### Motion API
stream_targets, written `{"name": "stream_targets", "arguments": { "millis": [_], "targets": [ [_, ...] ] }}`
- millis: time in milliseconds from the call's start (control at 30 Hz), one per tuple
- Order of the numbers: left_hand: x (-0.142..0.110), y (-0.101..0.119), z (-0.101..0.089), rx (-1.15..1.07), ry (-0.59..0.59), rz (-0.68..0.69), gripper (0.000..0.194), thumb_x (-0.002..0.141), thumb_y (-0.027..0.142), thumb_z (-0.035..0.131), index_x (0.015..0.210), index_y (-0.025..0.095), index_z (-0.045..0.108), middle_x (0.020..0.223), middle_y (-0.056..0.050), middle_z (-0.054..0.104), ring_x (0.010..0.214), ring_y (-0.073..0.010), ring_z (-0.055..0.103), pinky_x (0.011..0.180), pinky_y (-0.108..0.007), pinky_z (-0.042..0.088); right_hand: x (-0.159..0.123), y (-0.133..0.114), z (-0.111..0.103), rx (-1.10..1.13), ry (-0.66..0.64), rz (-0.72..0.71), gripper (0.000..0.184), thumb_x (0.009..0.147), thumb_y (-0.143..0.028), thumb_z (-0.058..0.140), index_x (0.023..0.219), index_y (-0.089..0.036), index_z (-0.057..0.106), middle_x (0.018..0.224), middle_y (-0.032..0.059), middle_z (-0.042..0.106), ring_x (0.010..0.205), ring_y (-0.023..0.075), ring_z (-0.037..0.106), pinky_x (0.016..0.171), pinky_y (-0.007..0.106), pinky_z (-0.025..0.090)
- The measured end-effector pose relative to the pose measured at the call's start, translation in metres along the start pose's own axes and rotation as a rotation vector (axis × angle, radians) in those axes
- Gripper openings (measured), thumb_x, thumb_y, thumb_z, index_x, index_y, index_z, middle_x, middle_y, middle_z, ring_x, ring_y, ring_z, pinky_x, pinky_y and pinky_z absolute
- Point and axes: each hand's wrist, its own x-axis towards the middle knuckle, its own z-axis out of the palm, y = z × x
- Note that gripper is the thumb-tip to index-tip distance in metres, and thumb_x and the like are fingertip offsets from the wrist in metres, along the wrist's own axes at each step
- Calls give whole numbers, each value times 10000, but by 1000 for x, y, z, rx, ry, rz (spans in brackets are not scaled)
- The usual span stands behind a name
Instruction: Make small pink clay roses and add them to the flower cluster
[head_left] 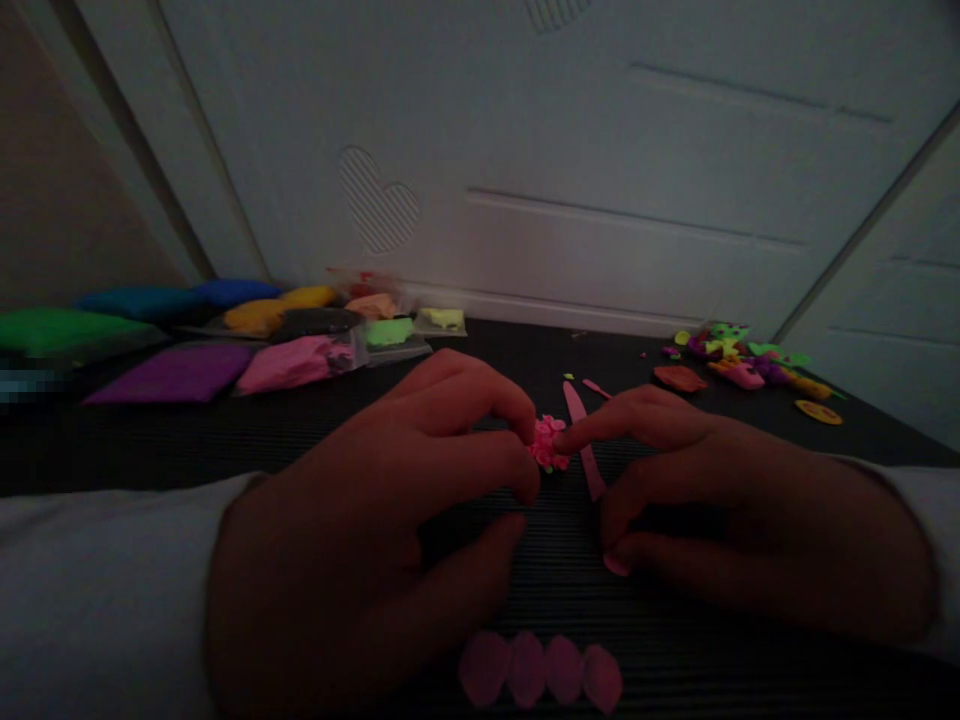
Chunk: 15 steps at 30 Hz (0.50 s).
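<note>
A cluster of small pink clay flowers point(549, 446), with a bit of green at its base, sits on the dark table between my hands. My left hand point(420, 480) is curved at its left side, the index and middle fingertips against or very close to it, the thumb held apart. The index finger of my right hand point(697, 490) touches the cluster from the right. Between the thumb and another finger of that hand is a small pink clay piece point(616, 562). Just right of the cluster lies a pink modelling knife point(583, 440). Several flat pink clay discs point(527, 668) overlap in a row in front.
Bags of coloured clay, such as a purple one point(174, 373) and a pink one point(300, 362), line the back left. Colourful clay figures point(739, 360) and a reddish-orange lump point(679, 378) are at the back right. A white panelled surface point(525, 120) rises behind the table.
</note>
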Motion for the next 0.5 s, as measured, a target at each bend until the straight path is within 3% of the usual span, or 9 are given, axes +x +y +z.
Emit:
{"name": "stream_targets", "arguments": {
  "millis": [233, 333, 500],
  "targets": [
    [0, 1, -1, -55, 12, -52, 132, 855, 137, 663, 896, 251, 713, 1090, 20, 673, 1020, -162, 619, 865, -281, 500, 1, -3, 5, 139, 108, 46, 150, 911, -182, 713, 827, -287, 779, 1342, -27, 719, 1166, 162, 688, 1114, 360, 443],
    [1, 6, 0, -103, 35, -89, 121, 833, 179, 740, 925, 258, 740, 1088, 23, 701, 1044, -170, 638, 911, -291, 507, 2, -8, 9, 196, 235, 122, 170, 891, -179, 708, 792, -295, 784, 1236, -50, 744, 1128, 133, 695, 1031, 301, 478],
    [9, 17, 1, -176, -4, -267, 214, 769, 356, 884, 940, 289, 774, 1118, 0, 714, 1043, -204, 685, 899, -332, 586, 3, -21, 14, 183, 405, 194, 157, 901, -196, 674, 842, -294, 781, 1153, -27, 739, 1113, 131, 687, 955, 264, 517]
  ]
}}
